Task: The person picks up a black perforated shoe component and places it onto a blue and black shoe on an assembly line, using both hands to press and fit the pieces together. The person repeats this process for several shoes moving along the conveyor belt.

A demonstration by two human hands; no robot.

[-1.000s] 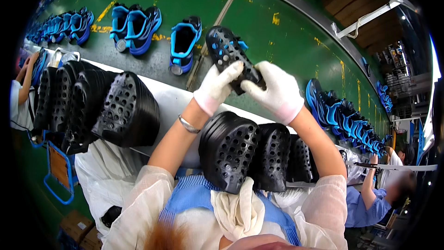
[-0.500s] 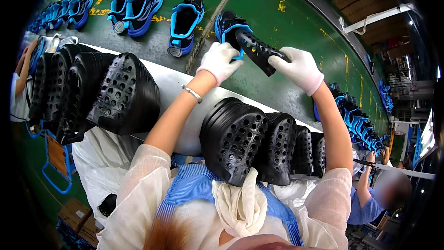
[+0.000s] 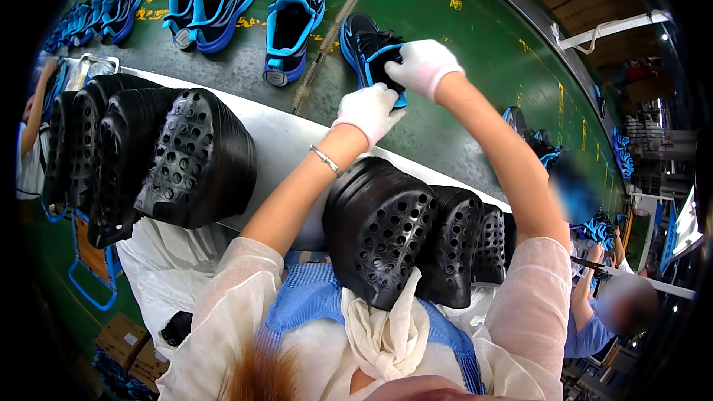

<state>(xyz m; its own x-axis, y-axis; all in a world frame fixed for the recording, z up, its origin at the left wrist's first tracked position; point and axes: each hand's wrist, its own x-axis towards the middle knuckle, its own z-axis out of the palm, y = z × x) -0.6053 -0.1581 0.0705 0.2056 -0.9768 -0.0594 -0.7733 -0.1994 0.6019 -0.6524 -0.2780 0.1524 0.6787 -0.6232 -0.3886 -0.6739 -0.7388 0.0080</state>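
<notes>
1. Left hand (image 3: 369,110), white-gloved, arm stretched forward; fingers curled against the near edge of a black-and-blue shoe (image 3: 368,48); metal bracelet (image 3: 325,160) at the wrist.
2. Right hand (image 3: 423,67), white-gloved, closed over the shoe's right side, pressing it onto the green conveyor belt (image 3: 460,104).
3. Further blue shoes (image 3: 291,30) lie in a row on the belt to the left.
4. Stacks of black perforated soles (image 3: 379,230) lean along the white ledge (image 3: 278,141), near the person's chest.
5. Cardboard boxes (image 3: 122,341) on the floor, lower left.
</notes>
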